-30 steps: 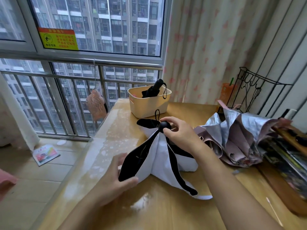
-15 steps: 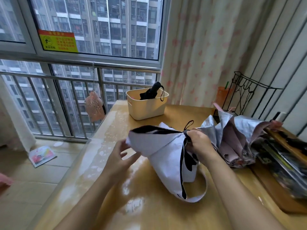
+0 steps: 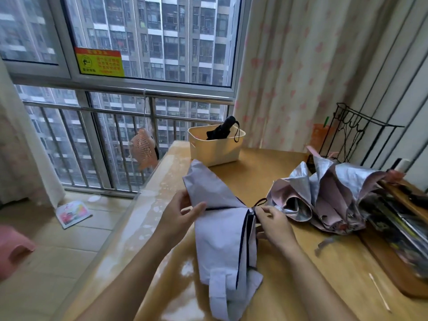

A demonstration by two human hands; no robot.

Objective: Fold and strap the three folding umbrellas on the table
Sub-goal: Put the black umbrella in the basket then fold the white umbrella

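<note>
Over the bench (image 3: 266,172), the right hand (image 3: 275,223) has a pinching grip on the white umbrella (image 3: 222,239) at its gathered end so the canopy hangs. The left hand (image 3: 178,216) grips one panel, likely to straighten the pleats. The silver umbrella (image 3: 324,198) lies unfolded alongside.

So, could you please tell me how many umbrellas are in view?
3. The black umbrella sits in the cream basket; the white umbrella is held by the left hand and right hand; the silver umbrella lies on the table, rightward. No others show.
</note>
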